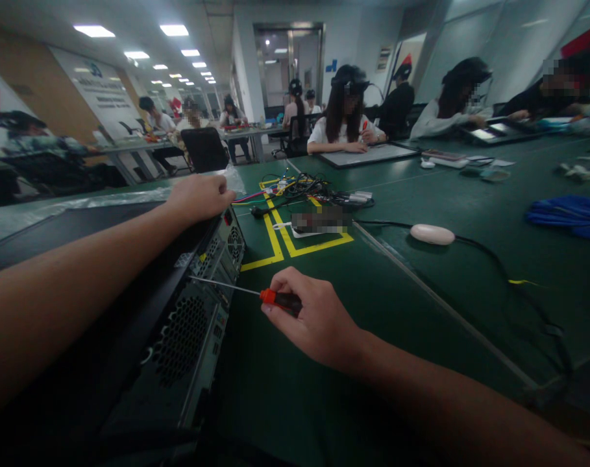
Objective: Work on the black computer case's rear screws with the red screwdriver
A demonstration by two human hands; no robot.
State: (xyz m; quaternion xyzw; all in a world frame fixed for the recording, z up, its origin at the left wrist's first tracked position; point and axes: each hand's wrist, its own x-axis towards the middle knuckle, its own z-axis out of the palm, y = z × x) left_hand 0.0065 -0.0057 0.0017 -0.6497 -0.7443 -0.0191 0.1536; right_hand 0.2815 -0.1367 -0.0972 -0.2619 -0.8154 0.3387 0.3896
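A black desktop computer case (87, 224) lies on its side at the left, its metal back panel with vents and ports facing right. My left hand (200, 194) rests on the far top corner of the case, its fingers curled at the edge and partly hidden. In my right hand (319, 311) is a screwdriver (270, 296) with a red and black handle, fingers wrapped round it. The shaft runs leftward, and its tip meets the upper edge of the back panel; any screw there is too small to make out.
Tangled cables (309, 188) lie on the green table (372, 292) beyond the case, by yellow tape (275, 240). A white oval piece on a black cord (431, 234) and a blue bundle (567, 216) lie right. Across the table, several people sit working, one at a grey mat (367, 155).
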